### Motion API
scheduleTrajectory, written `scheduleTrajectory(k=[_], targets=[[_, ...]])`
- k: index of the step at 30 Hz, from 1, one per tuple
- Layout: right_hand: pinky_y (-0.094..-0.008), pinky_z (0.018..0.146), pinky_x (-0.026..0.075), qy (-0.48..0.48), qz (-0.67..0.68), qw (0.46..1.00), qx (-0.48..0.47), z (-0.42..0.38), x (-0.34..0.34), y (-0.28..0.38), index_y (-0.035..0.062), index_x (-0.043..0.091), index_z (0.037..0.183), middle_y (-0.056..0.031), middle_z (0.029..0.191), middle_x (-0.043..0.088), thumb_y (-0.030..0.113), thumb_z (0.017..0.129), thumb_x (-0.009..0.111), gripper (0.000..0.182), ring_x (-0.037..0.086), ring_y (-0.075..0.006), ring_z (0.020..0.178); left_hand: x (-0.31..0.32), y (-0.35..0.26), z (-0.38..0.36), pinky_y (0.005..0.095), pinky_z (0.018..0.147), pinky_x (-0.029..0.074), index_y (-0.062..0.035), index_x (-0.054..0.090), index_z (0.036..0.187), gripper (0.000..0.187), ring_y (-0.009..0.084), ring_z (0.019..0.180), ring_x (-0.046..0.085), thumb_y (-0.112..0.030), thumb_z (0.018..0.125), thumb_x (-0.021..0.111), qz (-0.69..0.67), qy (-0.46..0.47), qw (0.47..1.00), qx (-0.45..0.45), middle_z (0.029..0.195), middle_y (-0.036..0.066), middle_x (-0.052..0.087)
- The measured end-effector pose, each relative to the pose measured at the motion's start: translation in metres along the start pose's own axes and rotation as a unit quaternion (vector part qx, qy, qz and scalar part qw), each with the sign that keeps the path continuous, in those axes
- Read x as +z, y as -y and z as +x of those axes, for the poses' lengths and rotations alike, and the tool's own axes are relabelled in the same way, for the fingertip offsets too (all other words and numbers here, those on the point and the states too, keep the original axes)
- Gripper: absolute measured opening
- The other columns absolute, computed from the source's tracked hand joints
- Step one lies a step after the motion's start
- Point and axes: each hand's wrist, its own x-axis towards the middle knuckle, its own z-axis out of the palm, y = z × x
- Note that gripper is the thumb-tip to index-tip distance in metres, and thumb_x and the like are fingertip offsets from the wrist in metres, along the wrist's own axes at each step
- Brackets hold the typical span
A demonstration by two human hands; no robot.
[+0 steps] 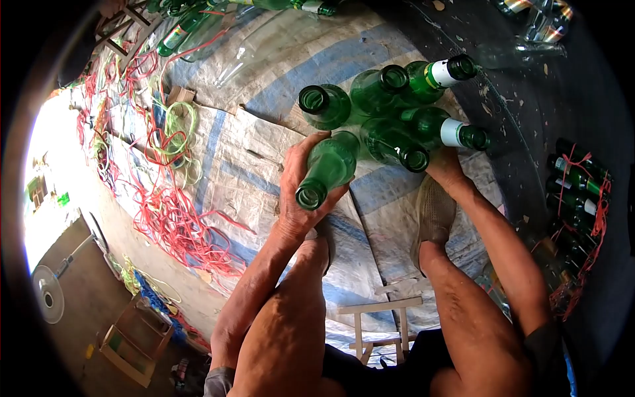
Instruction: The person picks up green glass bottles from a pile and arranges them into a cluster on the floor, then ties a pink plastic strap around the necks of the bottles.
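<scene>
Step in hand, as judged: gathering green glass bottles into a tight cluster on the woven plastic sheet (264, 165) spread over the floor.

Left hand (301, 192): fingers wrapped around the body of one green bottle (327, 169), mouth tilted toward the camera; the bottle lies just beside the group, touching it or nearly so.

Right hand (446, 169): largely hidden behind the bottle cluster (390, 116); it presses against the near side of the group. How far its fingers are spread, I cannot tell.

Cluster: about five bottles, packed neck-up, two with white neck labels.

Next move, as judged: calls for seating the held bottle flush against the others while the right hand braces the group from tipping.

Surroundings: red and green elastic bands (175, 212) lie scattered to the left; bundled bottles (579, 182) lie at right; a wooden stool (380, 324) sits beneath the legs.
</scene>
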Motion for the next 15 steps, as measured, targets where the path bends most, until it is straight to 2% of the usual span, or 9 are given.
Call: scheduleTrajectory(k=[1,3,5,6,8,10,15], targets=[[-0.0479,0.099,0.061,-0.004,0.002,1.0,-0.005,0.0,0.001,0.001,-0.0005,0.07,0.129,-0.0197,0.122,0.076,0.016,0.085,0.091,0.051,0.075,-0.036,0.116,0.001,0.003,0.0,0.0431,0.104,0.057,-0.005,0.057,0.15,0.081,0.0327,0.12,0.07,-0.01,0.078,0.095,0.01,0.006,1.0,0.01,0.133,0.017,0.07],[-0.047,0.097,0.06,-0.01,0.013,1.0,-0.019,0.0,-0.001,0.009,0.0013,0.07,0.127,-0.0176,0.12,0.076,0.013,0.086,0.09,0.048,0.074,-0.0345,0.114,0.002,-0.003,0.005,0.0424,0.103,0.059,-0.004,0.056,0.149,0.081,0.0321,0.12,0.071,-0.008,0.078,0.095,0.044,0.001,0.998,0.042,0.133,0.018,0.068],[-0.0459,0.095,0.06,-0.009,0.033,0.999,-0.026,-0.002,-0.002,0.02,0.003,0.07,0.125,-0.0153,0.118,0.075,0.009,0.086,0.089,0.044,0.074,-0.0326,0.111,0.002,-0.01,0.009,0.0455,0.102,0.058,-0.0026,0.058,0.146,0.081,0.0377,0.12,0.069,-0.012,0.076,0.097,0.094,-0.023,0.991,0.088,0.133,0.021,0.066],[-0.0453,0.095,0.06,-0.013,0.036,0.998,-0.041,0.0,-0.003,0.02,0.0034,0.069,0.125,-0.0147,0.118,0.075,0.008,0.087,0.089,0.043,0.073,-0.0317,0.111,0.003,-0.006,0.01,0.0493,0.102,0.056,-0.0012,0.06,0.143,0.081,0.0442,0.122,0.065,-0.017,0.073,0.098,0.079,-0.023,0.992,0.095,0.133,0.024,0.062],[-0.0442,0.094,0.059,-0.021,0.045,0.997,-0.062,0.002,-0.001,0.02,0.0042,0.069,0.125,-0.0136,0.118,0.075,0.005,0.088,0.087,0.041,0.073,-0.0299,0.11,0.005,-0.009,0.008,0.0494,0.104,0.055,-0.0012,0.06,0.144,0.08,0.0439,0.123,0.064,-0.016,0.075,0.097,0.071,-0.02,0.996,0.051,0.135,0.023,0.06],[-0.0439,0.095,0.059,-0.004,0.042,0.997,-0.06,0.001,-0.006,0.032,0.0045,0.069,0.127,-0.0135,0.12,0.075,0.003,0.089,0.086,0.041,0.072,-0.0291,0.112,0.006,-0.007,0.007,0.0493,0.103,0.055,-0.0028,0.058,0.147,0.082,0.0434,0.122,0.063,-0.016,0.076,0.096,0.077,-0.014,0.996,0.042,0.136,0.023,0.057],[-0.0445,0.093,0.061,0.008,-0.024,0.995,-0.093,-0.001,-0.001,0.013,0.0032,0.07,0.126,-0.015,0.118,0.077,0.004,0.09,0.086,0.039,0.075,-0.031,0.11,0.006,-0.012,0.008,0.05,0.103,0.055,-0.0024,0.056,0.148,0.083,0.043,0.124,0.063,-0.021,0.079,0.097,0.067,-0.009,0.997,0.044,0.137,0.024,0.056]])
